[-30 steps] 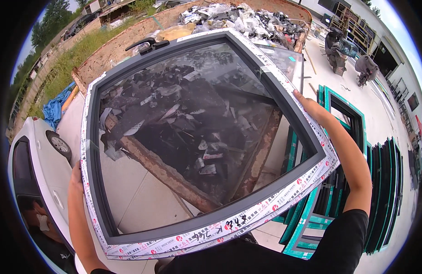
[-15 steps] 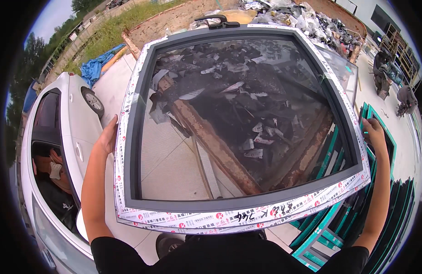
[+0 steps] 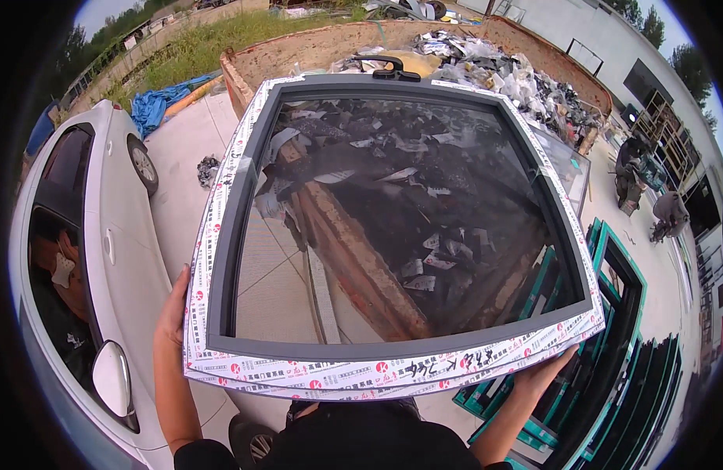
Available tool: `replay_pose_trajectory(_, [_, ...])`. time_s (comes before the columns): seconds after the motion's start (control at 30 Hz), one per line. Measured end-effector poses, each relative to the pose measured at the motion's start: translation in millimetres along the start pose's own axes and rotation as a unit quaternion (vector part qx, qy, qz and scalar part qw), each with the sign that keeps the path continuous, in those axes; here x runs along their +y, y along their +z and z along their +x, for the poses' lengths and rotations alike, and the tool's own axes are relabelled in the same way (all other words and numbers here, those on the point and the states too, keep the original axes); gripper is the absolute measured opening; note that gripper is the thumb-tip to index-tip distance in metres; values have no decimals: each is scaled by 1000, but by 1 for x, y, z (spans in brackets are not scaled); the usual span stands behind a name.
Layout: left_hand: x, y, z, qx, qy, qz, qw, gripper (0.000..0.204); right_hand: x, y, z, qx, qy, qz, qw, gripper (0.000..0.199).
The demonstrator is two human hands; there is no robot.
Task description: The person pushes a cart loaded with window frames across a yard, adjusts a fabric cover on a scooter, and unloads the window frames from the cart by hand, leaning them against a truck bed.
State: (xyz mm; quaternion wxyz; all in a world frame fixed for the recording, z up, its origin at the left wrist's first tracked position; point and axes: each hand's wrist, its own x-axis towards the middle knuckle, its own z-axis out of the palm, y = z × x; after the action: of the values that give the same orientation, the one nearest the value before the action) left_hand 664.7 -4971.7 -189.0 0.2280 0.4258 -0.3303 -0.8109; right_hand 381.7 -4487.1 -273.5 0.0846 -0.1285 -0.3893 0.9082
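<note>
A grey window sash with printed white protective film round its rim is held up before me, tilted. Its see-through dark pane lets the scrap behind show, and a black handle sits on its far edge. At the near part of the left edge my left hand grips the frame, fingers along its side and partly hidden. My right hand supports the near edge from beneath, close to the right corner, its fingertips hidden behind the frame.
A white car stands close on my left. Green-edged dark frames lie stacked at the right. Beyond the sash is a rusty bin heaped with scrap and plastic. A person is farther off at the right.
My right hand has moved from the sash's right side down under its near edge by the corner. My left hand keeps its hold on the left side. The view has shifted slightly.
</note>
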Motion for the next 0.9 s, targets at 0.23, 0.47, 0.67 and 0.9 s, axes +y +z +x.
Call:
replay_pose_trajectory(0.23, [43, -2, -10, 42, 180, 29, 982, 40, 0, 65, -35, -64, 23, -12, 998, 51])
replay_pose_trajectory(0.47, [50, 16, -35, 20, 262, 33, 964, 40, 6, 87, -6, -133, -81, -55, 986, 49])
replay_pose_trajectory(0.67, [36, 17, -58, 16, 236, 18, 972, 40, 6, 118, 34, -159, -2, -128, 979, 55])
replay_pose_trajectory(0.9, [35, -5, -62, -42, 114, -14, 993, 40, 10, 117, 44, -153, 72, -161, 972, 69])
